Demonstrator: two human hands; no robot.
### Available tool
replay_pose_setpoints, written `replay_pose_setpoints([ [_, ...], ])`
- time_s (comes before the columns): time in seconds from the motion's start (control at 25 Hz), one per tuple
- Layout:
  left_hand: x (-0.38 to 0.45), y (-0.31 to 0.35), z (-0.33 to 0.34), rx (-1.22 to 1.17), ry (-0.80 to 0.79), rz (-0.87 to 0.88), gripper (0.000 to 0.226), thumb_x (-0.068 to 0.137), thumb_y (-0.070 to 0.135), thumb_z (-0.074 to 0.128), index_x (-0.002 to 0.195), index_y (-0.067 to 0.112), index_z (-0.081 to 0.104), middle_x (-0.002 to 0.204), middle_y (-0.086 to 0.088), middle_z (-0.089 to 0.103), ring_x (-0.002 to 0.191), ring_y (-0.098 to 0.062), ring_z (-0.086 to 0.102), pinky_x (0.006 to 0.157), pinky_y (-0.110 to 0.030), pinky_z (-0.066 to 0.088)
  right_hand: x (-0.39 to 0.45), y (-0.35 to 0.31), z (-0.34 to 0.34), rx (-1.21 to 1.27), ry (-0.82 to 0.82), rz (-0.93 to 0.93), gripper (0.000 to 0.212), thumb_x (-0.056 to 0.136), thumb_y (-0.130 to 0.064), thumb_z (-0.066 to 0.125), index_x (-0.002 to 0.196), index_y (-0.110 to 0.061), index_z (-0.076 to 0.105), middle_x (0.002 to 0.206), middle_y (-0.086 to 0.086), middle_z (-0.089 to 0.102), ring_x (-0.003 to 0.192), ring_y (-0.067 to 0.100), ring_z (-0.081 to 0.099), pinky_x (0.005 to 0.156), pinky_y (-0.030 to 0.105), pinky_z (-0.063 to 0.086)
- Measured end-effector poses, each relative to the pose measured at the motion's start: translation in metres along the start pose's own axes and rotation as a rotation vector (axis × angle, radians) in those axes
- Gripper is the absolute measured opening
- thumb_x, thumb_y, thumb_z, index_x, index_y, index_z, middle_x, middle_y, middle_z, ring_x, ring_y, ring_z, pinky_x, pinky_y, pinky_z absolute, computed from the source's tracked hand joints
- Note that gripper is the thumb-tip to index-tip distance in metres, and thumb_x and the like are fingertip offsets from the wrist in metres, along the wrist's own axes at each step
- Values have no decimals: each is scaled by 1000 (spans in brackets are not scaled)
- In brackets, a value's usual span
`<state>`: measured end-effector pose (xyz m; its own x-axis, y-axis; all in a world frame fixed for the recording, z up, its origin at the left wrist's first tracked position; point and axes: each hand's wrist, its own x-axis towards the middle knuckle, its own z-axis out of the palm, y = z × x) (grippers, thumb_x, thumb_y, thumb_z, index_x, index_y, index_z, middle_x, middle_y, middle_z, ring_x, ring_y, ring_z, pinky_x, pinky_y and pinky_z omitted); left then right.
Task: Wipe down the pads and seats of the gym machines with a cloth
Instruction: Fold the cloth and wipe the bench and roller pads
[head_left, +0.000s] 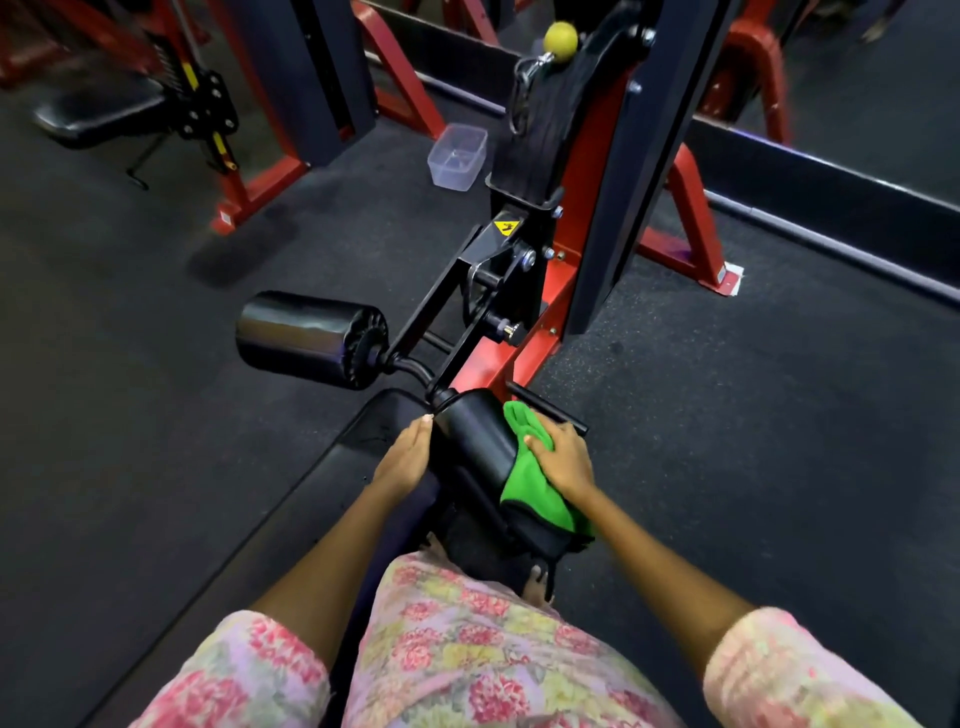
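Observation:
A black roller pad (475, 439) lies low in the middle of the view, on a red and black gym machine (571, 270). My right hand (563, 460) presses a green cloth (530, 483) against the pad's right side, fingers spread over the cloth. On the pad's left side rests my left hand (408, 457), fingers straight along it. A second black roller pad (306, 338) sticks out to the left, higher up. Beneath my left arm runs the machine's long black seat pad (332, 478).
A clear plastic tub (457, 156) stands on the dark rubber floor (156, 389) behind the machine. A yellow ball knob (560, 36) tops the machine's upright. Another red machine with a black seat (98, 117) stands at the far left. A mirrored wall runs along the right.

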<state>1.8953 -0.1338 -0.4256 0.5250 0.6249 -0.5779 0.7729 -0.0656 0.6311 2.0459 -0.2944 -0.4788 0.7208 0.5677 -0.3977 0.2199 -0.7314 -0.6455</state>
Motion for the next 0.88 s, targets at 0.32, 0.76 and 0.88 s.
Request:
replay_pose_setpoints([
  [0.32,-1,3,7,-25,20,-15,50,103,39,20,145,15,31,152,-7,30,139,-24,28,111,-32,19,-66,-16,15,-263,177,-331,48,81,-28,56,129,-29,56,105,15,56,91,34,52,79,43,50],
  [0.76,-1,7,-21,-396,54,7,28,99,25,45,112,6,62,109,-1,56,107,-14,50,83,-16,35,-25,-116,30,-274,94,-409,49,91,-20,55,139,-28,45,120,16,47,108,33,43,94,40,39],
  [0.88,6,1,-50,-526,62,41,10,94,7,52,86,11,56,84,-5,60,75,-9,64,60,-6,43,-18,-154,42,-282,106,-444,49,91,-20,55,138,-28,45,122,15,47,109,33,43,94,41,40],
])
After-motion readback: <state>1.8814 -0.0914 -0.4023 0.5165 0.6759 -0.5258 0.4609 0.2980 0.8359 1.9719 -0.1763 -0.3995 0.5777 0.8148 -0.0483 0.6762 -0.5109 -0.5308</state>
